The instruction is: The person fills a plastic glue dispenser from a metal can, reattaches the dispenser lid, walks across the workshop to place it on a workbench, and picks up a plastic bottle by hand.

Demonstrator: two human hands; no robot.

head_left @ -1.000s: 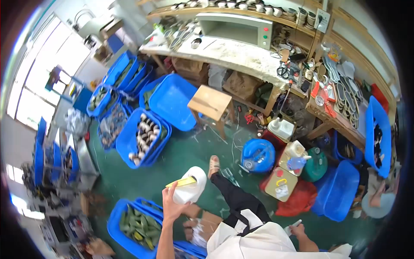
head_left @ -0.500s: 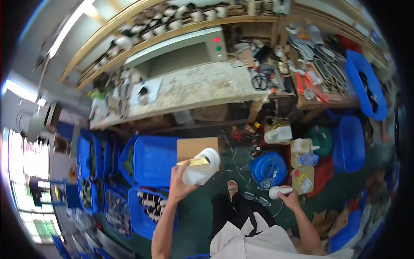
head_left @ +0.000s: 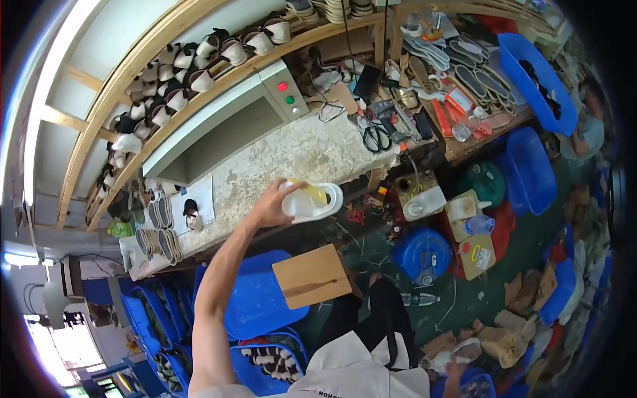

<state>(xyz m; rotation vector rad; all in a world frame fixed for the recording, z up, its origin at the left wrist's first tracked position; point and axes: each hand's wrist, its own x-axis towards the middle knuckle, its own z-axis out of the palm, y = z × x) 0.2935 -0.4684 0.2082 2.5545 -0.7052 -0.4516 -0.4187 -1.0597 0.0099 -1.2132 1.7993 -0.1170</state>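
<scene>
My left hand (head_left: 272, 205) is closed round a white plastic container (head_left: 306, 211), held in front of the workbench (head_left: 285, 156). A yellow strip (head_left: 316, 192) lies across the container near its round opening. Low on the right is my right hand (head_left: 455, 373), small and blurred, with something whitish at its fingers that I cannot make out. Below my left hand stands a wooden stool (head_left: 312, 273).
Scissors (head_left: 376, 136) and tools lie on the bench by a grey box (head_left: 219, 126). Blue bins (head_left: 265, 302) stand below. A blue drum (head_left: 422, 257) and cans (head_left: 476, 252) are on the floor. Another person (head_left: 588, 129) is at the far right.
The view has turned toward the bench and shelf. My left hand with the container now appears over the bench edge. My right hand is lower, and its white object is no longer clear.
</scene>
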